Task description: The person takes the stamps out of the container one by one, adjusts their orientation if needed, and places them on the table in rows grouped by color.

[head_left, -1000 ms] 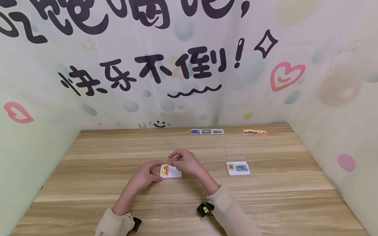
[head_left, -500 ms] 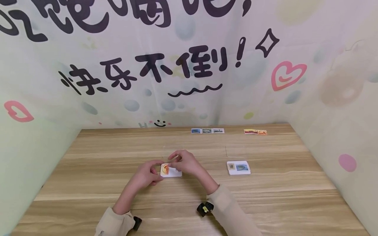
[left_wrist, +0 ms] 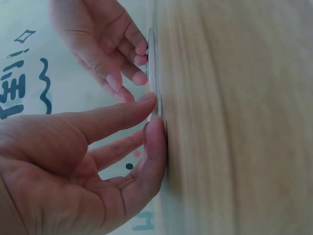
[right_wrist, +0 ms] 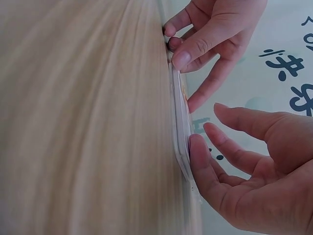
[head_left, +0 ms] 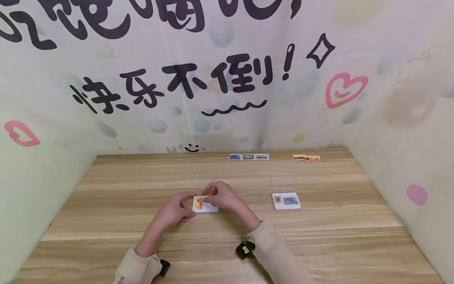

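While both hands have kept almost the same place over the last second, the right hand (head_left: 221, 196) has settled a little lower onto the white rectangular card tray with an orange picture (head_left: 204, 205), so the work there looks unfinished. The left hand (head_left: 176, 210) pinches the tray's left edge with curled fingers, and the right hand's fingertips (right_wrist: 195, 147) press its top at the near middle of the pale wood-grain table (head_left: 106, 197). A second white picture tray (head_left: 285, 201) lies to the right, small picture cards (head_left: 249, 157) sit far off by the printed backdrop wall (head_left: 227, 79).
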Available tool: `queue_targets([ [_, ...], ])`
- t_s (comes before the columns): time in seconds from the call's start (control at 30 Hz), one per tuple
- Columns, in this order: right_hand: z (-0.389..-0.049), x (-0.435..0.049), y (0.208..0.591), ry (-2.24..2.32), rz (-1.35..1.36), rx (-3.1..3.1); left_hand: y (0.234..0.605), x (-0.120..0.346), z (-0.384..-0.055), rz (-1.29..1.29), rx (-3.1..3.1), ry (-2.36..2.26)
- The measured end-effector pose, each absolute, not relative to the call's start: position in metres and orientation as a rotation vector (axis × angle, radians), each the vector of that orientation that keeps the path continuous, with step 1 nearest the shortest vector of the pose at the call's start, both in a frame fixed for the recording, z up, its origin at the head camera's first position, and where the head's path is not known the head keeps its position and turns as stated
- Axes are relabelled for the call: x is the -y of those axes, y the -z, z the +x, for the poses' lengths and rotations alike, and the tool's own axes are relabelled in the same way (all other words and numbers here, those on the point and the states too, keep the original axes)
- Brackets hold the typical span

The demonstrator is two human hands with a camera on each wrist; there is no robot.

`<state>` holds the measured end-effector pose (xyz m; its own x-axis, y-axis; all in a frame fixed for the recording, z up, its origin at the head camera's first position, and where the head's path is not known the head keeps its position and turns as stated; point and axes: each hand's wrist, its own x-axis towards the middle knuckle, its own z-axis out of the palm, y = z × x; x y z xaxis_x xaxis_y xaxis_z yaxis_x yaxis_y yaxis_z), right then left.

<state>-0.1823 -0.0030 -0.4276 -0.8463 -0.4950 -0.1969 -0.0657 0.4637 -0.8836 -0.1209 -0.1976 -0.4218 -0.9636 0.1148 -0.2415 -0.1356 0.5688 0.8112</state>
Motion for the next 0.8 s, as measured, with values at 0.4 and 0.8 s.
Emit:
queue_targets([
  [0.4, -0.1839, 0.0056, 0.4325, 1.337, -0.484, -2.316, 0.4201, 0.1992, -0.1222, -0.003, -2.492, -1.399],
  [0.8, -0.183, 0.0106, 0.4341, 1.293, -0.502, -2.387, 0.4247, 0.202, -0.1245, -0.063, -2.461, -1.41],
])
